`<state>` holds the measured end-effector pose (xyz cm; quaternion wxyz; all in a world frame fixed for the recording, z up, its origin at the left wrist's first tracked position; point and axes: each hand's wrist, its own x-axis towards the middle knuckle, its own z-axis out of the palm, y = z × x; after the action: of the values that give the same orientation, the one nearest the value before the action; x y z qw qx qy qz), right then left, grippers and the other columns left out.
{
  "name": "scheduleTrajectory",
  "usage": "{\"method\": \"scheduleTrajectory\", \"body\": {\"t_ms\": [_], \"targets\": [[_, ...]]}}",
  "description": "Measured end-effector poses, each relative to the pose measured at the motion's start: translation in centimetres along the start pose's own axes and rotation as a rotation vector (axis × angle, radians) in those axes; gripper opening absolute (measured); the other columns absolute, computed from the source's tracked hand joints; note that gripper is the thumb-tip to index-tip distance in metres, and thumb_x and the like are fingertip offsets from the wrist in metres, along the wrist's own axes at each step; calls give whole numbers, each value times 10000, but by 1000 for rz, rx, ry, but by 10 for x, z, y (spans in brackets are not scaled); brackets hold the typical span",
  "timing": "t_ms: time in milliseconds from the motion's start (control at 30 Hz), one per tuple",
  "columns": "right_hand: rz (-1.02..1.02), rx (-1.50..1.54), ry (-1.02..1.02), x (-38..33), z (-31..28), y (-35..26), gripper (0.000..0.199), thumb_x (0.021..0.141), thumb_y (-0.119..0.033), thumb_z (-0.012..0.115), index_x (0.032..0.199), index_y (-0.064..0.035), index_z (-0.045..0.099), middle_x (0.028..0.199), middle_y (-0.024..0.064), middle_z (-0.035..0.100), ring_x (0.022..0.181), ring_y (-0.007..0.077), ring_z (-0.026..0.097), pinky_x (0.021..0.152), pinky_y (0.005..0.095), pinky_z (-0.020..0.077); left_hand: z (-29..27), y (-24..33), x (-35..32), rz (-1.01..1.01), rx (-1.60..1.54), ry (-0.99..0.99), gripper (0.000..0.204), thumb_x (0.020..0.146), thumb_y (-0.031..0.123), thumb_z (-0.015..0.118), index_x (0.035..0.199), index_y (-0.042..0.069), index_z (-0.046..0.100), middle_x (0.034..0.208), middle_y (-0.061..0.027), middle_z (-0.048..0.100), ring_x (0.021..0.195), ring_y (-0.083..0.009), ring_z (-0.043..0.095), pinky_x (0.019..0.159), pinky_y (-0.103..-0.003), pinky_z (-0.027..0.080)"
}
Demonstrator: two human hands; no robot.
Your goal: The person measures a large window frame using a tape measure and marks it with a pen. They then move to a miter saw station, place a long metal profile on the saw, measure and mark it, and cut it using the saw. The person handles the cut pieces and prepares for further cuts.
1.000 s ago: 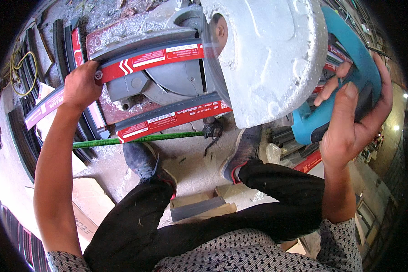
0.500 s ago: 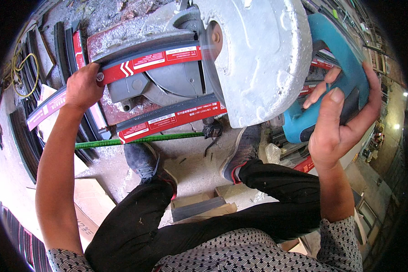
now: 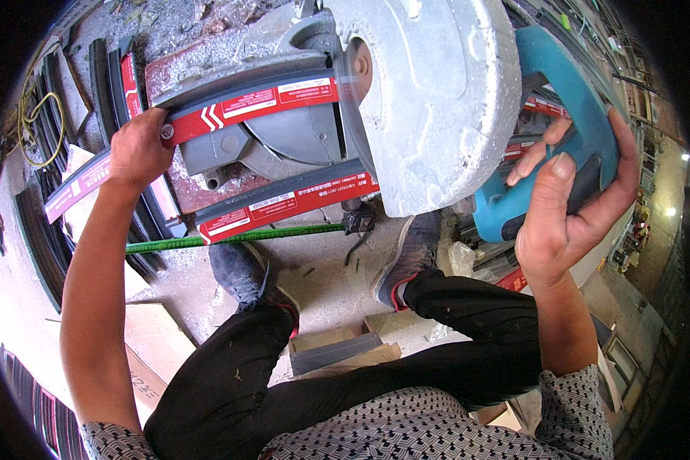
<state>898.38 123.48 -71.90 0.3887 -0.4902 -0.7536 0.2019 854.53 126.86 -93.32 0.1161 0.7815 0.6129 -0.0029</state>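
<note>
My left hand [image 3: 140, 147] is closed around a dark profile strip [image 3: 253, 103] with a red printed film on it. That strip lies across the grey saw base [image 3: 215, 149], along its fence, and its right end meets the blade [image 3: 353, 115]. A large pale guard [image 3: 437, 100], dusted with chips, covers most of the blade. My right hand [image 3: 550, 239] wraps round the teal D-shaped handle [image 3: 590, 123] of the cut-off saw, fingers through its opening and thumb on the near side. A second red-filmed strip [image 3: 291, 205] sits nearer me, parallel to the first.
A green measuring strip [image 3: 276, 232] runs below the near strip to a dark clamp [image 3: 358, 218]. Several dark profiles [image 3: 46, 130] and a yellow cord [image 3: 54, 115] lie at left. Cardboard [image 3: 157, 337] is by my left leg. My shoes [image 3: 238, 272] stand close to the saw.
The saw's guard and handle have shifted slightly left, with my right hand moving along on the handle. My left hand and the strip have stayed nearly still.
</note>
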Motion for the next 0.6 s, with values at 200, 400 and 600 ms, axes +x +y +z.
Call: {"method": "scheduleTrajectory", "body": {"t_ms": [200, 400, 600], "targets": [[-5, 10, 7, -1, 2, 0, 563, 1056, -98, 524, 1535, -39, 235, 1121, 160, 599, 718, 153, 587, 622, 290, 552, 0, 1, 0, -26, -3, -13, 253, 789, 83, 710, 1021, 57, 611, 986, -204, 698, 963, -417, 688, 847, -515, 552], [-10, 19, 4, -1, 2, 1, 563, 1055, -100, 525, 1533, -37, 235, 1112, 160, 597, 711, 151, 585, 619, 290, 551, -3, 4, 0, -39, -7, -23, 258, 791, 74, 713, 1029, 58, 616, 1003, -201, 702, 977, -412, 690, 860, -506, 553], [-12, 29, -3, -1, 2, 1, 564, 1057, -106, 530, 1532, -38, 233, 1124, 159, 591, 720, 149, 581, 622, 291, 551, -2, 2, 0, -37, 5, -32, 267, 785, 69, 714, 1033, 54, 614, 1003, -198, 704, 977, -410, 690, 855, -500, 557]]}}
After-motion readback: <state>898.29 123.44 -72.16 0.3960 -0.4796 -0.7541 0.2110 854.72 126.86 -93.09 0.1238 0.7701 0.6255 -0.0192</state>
